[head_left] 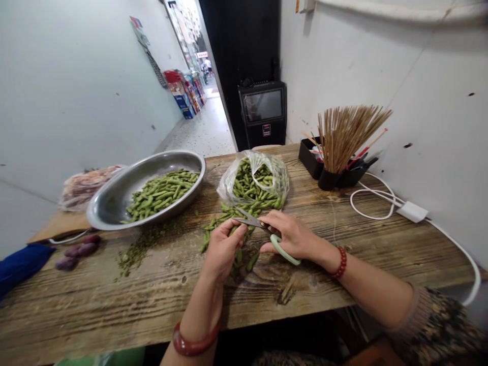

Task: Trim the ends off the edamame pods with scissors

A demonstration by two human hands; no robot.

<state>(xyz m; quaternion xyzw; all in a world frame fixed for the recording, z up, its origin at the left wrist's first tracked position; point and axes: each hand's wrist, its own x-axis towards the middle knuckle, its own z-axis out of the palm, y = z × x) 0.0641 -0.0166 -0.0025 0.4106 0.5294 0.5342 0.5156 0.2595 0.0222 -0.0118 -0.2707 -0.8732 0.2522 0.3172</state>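
Looks like trimming edamame pods point(263, 204) heaped at 12 o'clock, gripping scissors point(253, 221) in right hand point(288, 234), maybe pinching one in left hand point(223, 245) (can't tell), so probably needs a careful snip next.

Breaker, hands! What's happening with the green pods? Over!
Right hand: holding scissors, blades apart. Left hand: pinched near blades, contents unclear. Green pods: some in metal bowl, some in plastic bag. Near hands: loose pods on table.

Whether the left hand point(222, 246) grips anything is hidden. The picture's left edge crops the blue cloth point(23, 265), its bottom edge a green object point(107, 357); a distant pedestrian point(208, 65) is blurred.
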